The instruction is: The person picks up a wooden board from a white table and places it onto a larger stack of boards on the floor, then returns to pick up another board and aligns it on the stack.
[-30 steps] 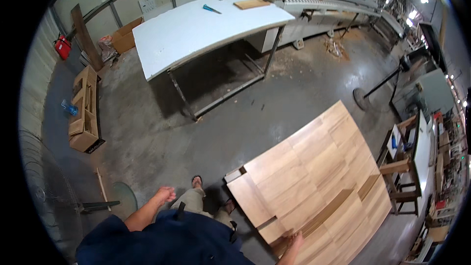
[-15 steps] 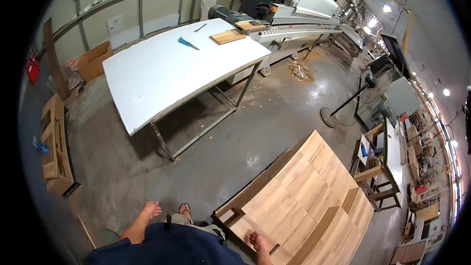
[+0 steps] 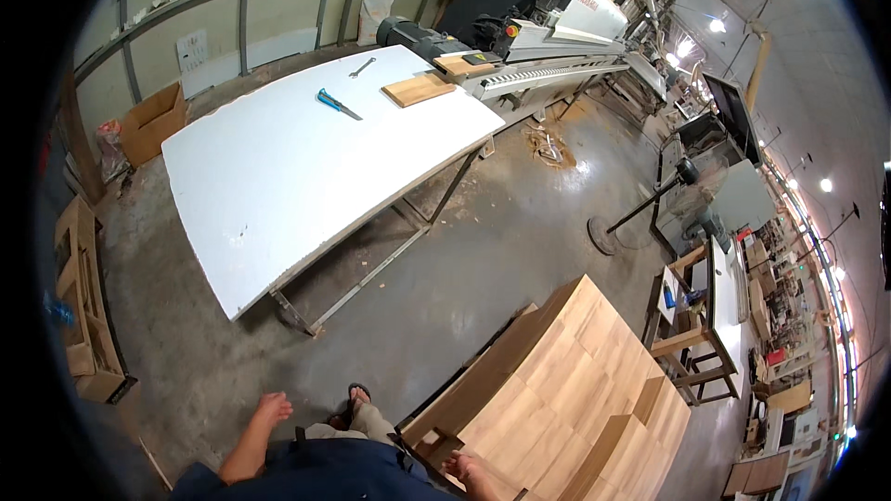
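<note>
Lies nearer the right hand [image 3: 467, 468], ahead and to its right, as a low stack of wood-grain boards [image 3: 548, 399], with the left side slanting away rightward; cropped below, so cannot tell the long axis. Well apart from the left hand [image 3: 273, 407], with empty, loosely opened fingers. Cannot tell right fingers as apart or together.
</note>
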The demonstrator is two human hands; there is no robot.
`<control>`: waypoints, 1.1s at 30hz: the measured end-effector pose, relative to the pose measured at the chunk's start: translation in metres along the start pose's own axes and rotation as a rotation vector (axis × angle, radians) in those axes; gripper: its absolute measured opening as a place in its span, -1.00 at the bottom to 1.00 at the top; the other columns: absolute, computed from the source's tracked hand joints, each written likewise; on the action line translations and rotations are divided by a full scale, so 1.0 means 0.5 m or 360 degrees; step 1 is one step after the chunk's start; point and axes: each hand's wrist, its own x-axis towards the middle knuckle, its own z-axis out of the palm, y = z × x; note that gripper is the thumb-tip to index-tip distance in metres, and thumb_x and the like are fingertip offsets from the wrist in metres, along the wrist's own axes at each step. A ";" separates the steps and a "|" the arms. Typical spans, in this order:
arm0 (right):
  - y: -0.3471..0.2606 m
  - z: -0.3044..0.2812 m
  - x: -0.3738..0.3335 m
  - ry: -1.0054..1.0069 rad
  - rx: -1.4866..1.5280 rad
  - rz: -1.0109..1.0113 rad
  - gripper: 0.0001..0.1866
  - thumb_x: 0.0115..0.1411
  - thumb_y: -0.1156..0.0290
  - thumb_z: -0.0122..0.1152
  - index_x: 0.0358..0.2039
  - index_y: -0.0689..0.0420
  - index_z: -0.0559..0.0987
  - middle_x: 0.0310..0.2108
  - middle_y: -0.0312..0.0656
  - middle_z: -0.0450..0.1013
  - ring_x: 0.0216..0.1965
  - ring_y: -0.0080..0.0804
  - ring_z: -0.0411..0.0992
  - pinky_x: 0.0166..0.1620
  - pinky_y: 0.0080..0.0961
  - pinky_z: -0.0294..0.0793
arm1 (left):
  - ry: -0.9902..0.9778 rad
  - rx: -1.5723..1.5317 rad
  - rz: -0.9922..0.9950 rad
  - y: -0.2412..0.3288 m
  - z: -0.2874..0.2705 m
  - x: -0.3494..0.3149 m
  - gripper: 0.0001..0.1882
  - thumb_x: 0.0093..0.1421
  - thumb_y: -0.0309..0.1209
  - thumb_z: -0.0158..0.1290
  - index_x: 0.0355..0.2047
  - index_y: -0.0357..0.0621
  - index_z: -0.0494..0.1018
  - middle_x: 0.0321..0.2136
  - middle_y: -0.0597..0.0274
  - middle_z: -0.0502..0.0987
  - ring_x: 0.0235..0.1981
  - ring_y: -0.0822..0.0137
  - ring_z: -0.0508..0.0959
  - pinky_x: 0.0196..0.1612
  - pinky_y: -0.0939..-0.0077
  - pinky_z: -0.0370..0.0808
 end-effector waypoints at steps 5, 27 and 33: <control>-0.100 0.153 0.054 -0.0250 -0.0103 -0.0274 -0.78 0.25 0.29 -0.02 -0.48 0.14 0.38 -0.63 -0.22 0.32 -0.64 -0.38 0.32 -0.55 -0.51 0.39 | 0.0173 -0.0148 -0.0013 -0.037 -0.113 -0.028 -0.50 0.23 -0.16 -0.09 0.09 -0.15 0.18 -0.22 0.05 0.45 -0.31 0.23 0.52 -0.31 0.31 0.48; -0.194 1.106 -0.428 0.0196 -0.0350 -0.2083 -0.31 0.06 0.32 0.17 0.09 0.45 0.15 -0.02 0.18 0.28 0.00 -0.06 0.28 0.09 -0.35 0.21 | 0.0352 -0.0891 0.0178 -0.111 -1.064 0.145 -0.55 0.19 -0.04 -0.04 -0.09 -0.12 0.30 -0.33 0.12 0.42 -0.42 0.25 0.46 -0.37 0.35 0.45; -0.171 1.171 -0.449 0.0781 -0.0381 -0.2013 -0.22 0.04 0.25 0.17 0.13 0.47 0.08 0.08 0.26 0.18 0.11 0.06 0.19 0.16 -0.28 0.12 | -0.0133 -0.0627 0.0637 -0.048 -1.223 0.206 -0.61 0.20 -0.11 -0.05 -0.17 -0.18 0.33 -0.38 0.11 0.41 -0.46 0.21 0.45 -0.42 0.38 0.44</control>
